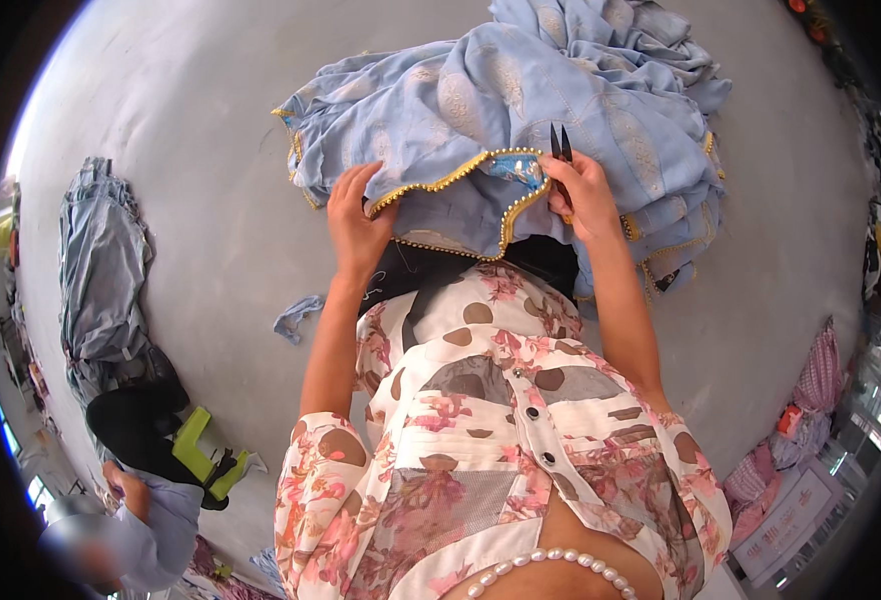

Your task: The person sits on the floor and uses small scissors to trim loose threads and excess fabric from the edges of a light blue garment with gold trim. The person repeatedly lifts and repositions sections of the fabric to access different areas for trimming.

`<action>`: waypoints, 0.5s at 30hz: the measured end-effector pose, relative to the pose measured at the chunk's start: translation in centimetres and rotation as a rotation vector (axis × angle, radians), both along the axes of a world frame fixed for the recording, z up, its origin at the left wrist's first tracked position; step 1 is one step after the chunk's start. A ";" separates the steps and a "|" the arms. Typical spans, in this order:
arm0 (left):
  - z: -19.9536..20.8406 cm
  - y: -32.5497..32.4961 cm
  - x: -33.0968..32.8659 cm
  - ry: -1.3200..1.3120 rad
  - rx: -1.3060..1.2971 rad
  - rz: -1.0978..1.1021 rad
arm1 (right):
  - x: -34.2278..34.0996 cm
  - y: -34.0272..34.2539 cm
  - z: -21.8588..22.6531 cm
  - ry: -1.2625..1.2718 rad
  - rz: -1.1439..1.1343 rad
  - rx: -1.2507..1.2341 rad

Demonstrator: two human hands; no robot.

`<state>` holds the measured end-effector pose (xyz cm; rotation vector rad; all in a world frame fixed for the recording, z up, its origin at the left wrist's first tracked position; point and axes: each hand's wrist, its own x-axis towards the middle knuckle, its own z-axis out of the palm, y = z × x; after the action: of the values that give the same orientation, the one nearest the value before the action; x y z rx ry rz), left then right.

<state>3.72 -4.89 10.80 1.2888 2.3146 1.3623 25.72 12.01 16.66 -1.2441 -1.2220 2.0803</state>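
A pale blue embroidered cloth [521, 80] lies heaped in front of me and over my lap. Gold trim with pearl-like beads [431, 187] runs along its near edge, beside a brighter blue patch [517, 170]. At the left end of this edge, my left hand [361, 225] grips the cloth between thumb and fingers, the fingers resting on top. My right hand [583, 195] pinches the trimmed edge by the blue patch. It also holds thread snips [561, 145], their dark blades pointing away from me and slightly apart; the handle is mostly hidden in my fingers.
A small cloth scrap [299, 318] lies on the grey floor [211, 200] to my left. Farther left, another person [151, 510] sits near a grey-blue cloth pile [106, 270] and a lime-green stool [201, 455]. Pink checked cloth [819, 370] is at the right rim.
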 end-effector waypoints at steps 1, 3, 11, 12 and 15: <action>1.6 0.6 0.7 0.202 0.059 0.025 | -0.3 0.2 -0.1 0.009 -0.037 -0.017; 3.4 0.7 1.7 0.178 0.170 -0.102 | -0.9 0.7 -0.4 0.055 -0.071 -0.053; 2.0 0.5 5.5 0.189 -0.151 -0.540 | -1.5 1.4 0.7 0.138 -0.117 -0.144; 1.0 0.4 4.9 0.250 -0.193 -0.555 | -1.1 1.7 1.3 0.153 -0.131 -0.160; 0.2 0.4 3.4 0.234 -0.203 -0.586 | -0.6 2.3 2.3 0.167 -0.175 -0.167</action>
<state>7.12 -4.46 11.00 1.9258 1.8922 0.8013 25.09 14.35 18.97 -1.1742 -0.8507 2.1414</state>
